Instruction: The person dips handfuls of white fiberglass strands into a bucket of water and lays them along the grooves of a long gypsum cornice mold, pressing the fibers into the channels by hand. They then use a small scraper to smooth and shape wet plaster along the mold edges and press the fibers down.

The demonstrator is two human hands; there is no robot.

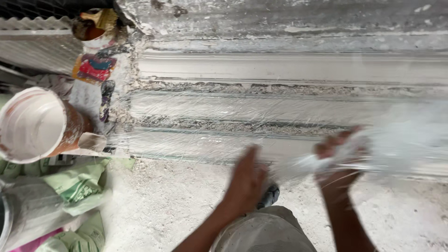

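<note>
— Gripping a bundle of fine white fibre strands [373,149], is that the right hand [337,156]?

— Yes, its fingers are curled around the strands above the long grey plaster moulding [280,112]; the left hand [246,179] lies flat near the moulding's front edge, fingers together, too blurred to tell more

— And to the left?

— A white-coated round bucket [35,123] stands beside green sacks [79,186] on the dusty floor [163,205]
</note>
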